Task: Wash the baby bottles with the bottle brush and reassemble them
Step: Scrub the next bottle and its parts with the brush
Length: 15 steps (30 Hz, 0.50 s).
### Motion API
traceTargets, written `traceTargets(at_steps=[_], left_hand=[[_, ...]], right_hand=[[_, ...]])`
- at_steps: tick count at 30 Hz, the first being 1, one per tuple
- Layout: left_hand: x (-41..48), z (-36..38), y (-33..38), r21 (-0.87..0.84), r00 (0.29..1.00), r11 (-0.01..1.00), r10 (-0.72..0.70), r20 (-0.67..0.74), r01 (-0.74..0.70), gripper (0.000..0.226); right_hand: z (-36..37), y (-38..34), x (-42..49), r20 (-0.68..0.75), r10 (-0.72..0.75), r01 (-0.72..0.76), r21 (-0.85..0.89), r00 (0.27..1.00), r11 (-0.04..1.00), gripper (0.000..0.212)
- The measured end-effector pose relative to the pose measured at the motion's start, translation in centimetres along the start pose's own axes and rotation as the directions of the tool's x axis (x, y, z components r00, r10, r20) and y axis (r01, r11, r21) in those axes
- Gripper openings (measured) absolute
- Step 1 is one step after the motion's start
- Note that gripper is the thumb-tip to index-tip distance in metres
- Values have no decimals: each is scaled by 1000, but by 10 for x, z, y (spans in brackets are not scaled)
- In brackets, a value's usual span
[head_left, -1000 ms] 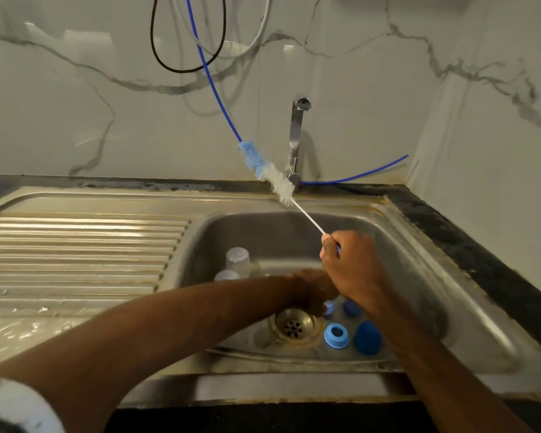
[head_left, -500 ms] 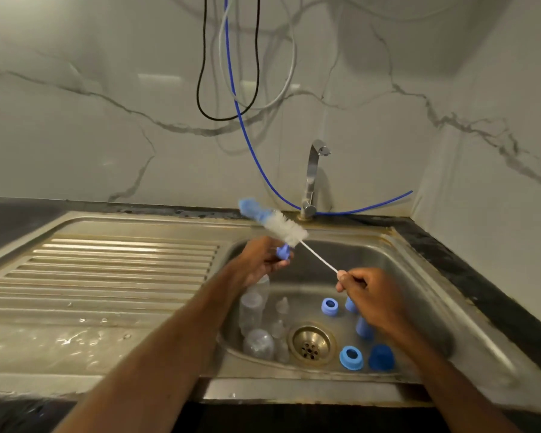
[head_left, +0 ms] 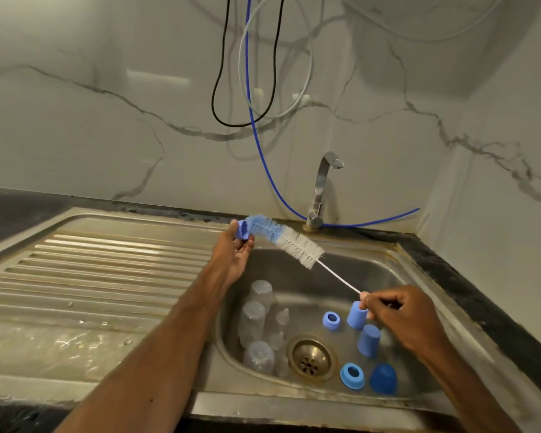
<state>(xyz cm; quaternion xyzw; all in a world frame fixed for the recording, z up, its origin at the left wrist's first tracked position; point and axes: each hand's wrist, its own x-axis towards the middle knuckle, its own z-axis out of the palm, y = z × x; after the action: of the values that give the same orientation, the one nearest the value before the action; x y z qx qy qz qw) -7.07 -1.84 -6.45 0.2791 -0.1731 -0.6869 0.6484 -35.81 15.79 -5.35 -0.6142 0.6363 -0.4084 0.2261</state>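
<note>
My left hand (head_left: 235, 252) holds a small blue bottle ring (head_left: 241, 230) above the sink's back-left corner. The blue tip of the bottle brush (head_left: 289, 242) bends into that ring. My right hand (head_left: 397, 317) pinches the brush's thin white wire handle over the basin. In the sink (head_left: 397, 276) several clear bottles (head_left: 253, 323) lie at the left. Clear teats (head_left: 281, 320) stand beside them. Blue caps (head_left: 356, 314) and blue rings (head_left: 352, 375) lie to the right of the drain (head_left: 311, 357).
A steel tap (head_left: 320, 189) rises behind the basin. Blue, black and white hoses (head_left: 256, 126) hang down the marble wall. A wet ribbed draining board (head_left: 91, 276) stretches to the left. Black countertop (head_left: 481, 307) borders the sink at right.
My left hand came up out of the basin with a blue ring and moved to the back left. The brush swung from pointing at the tap to lying across, its tip now in the ring.
</note>
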Motion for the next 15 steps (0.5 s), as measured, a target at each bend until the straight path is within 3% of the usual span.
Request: traceTargets(at_steps=[4, 9, 12, 15], left_hand=[[1, 0, -3, 63, 999, 997, 46, -10, -45, 37], [-3, 2, -14, 254, 992, 965, 31, 120, -61, 41], [-5, 3, -14, 255, 991, 967, -19, 133, -16, 31], [-6, 4, -16, 260, 984, 966, -48, 173, 2, 34]], right_hand=[[-4, -1, -13, -154, -135, 107, -178, 979, 978, 23], [3, -2, -26, -149, -145, 108, -228, 978, 968, 25], [5, -3, -25, -126, -153, 126, -201, 980, 972, 20], [13, -4, -23, -119, -167, 144, -182, 979, 973, 27]])
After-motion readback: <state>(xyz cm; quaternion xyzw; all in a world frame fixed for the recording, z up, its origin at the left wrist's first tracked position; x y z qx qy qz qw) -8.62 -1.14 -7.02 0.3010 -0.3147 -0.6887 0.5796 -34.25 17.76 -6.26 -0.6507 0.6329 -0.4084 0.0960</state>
